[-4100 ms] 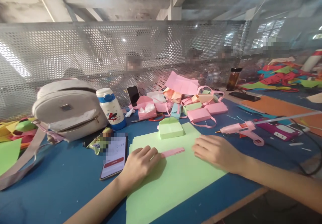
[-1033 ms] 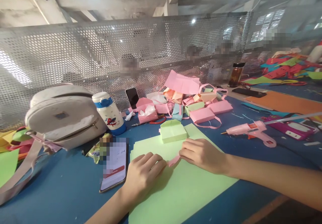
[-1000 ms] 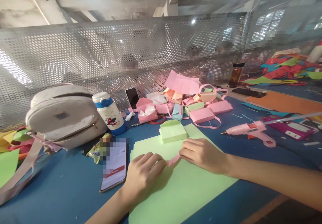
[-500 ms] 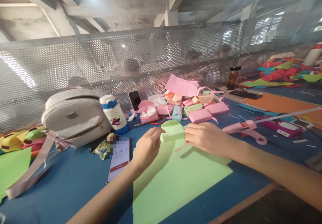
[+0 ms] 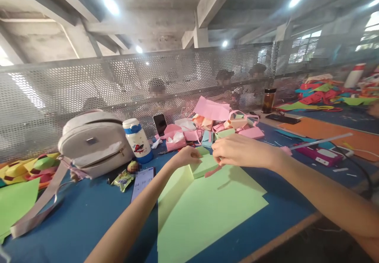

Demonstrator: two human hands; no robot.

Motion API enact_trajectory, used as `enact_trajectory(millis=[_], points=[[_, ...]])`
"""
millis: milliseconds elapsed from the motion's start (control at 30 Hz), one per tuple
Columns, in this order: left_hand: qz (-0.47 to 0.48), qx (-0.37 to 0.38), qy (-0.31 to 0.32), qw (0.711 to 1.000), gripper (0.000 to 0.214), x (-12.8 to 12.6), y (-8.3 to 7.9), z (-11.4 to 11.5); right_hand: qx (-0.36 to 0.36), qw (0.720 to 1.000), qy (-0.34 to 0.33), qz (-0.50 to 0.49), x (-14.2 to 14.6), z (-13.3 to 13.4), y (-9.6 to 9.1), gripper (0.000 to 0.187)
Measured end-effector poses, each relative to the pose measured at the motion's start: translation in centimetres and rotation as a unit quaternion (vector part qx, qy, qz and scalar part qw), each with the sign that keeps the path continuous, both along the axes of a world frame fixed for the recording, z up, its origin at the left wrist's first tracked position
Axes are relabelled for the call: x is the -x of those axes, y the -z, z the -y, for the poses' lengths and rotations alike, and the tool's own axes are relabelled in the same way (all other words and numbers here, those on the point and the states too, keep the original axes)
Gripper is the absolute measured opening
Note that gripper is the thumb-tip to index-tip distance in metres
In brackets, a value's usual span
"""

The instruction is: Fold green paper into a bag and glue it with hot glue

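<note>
A small folded light-green paper box (image 5: 203, 167) sits over light-green paper sheets (image 5: 213, 211) in front of me. My left hand (image 5: 186, 157) grips the box at its left end, fingers bent over its top. At its right, my right hand (image 5: 235, 149) is closed with its fingertips pinched. A short pink paper strip (image 5: 213, 171) comes out from under those fingertips, against the near side of the box. My right hand partly covers the box's right end. The pink glue gun (image 5: 286, 151) beyond my right forearm is mostly hidden.
Pink, green and blue paper pieces (image 5: 211, 109) are heaped behind my hands. A white backpack (image 5: 94, 140), a bottle (image 5: 137, 140) and a phone with a timer (image 5: 142, 182) stand or lie left. An orange sheet (image 5: 314, 131) and a purple case (image 5: 319, 153) lie right.
My right hand has shifted left, over the box's right end, and the pink strip now lies against the box's near side. My left fingers have moved onto its top. The view has tilted up.
</note>
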State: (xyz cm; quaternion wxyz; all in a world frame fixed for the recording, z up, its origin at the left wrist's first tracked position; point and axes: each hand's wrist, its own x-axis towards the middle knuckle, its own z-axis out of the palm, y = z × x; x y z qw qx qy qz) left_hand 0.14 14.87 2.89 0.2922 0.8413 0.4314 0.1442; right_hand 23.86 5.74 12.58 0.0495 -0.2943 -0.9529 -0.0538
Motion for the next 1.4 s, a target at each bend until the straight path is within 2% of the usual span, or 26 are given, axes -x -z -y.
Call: enact_trajectory(millis=[233, 467, 800, 1400], points=[[0.069, 0.072, -0.008, 0.995, 0.030, 1.5, -1.8, 2.1, 0.029, 0.998, 0.035, 0.047, 2.2, -1.3, -0.8, 0.016], [0.083, 0.138, 0.016, 0.987, 0.036, 1.8, -2.3, 3.1, 0.064, 0.991, 0.026, 0.111, 5.3, -3.0, -0.6, 0.025], [0.083, 0.121, 0.021, 0.989, 0.027, 1.9, -2.1, 2.9, 0.059, 0.986, 0.004, 0.159, 7.9, -4.3, 0.4, 0.024], [0.105, 0.136, 0.000, 0.985, 0.032, 1.6, -2.1, 3.0, 0.040, 0.989, 0.026, 0.139, 8.1, -5.4, 2.0, 0.023]])
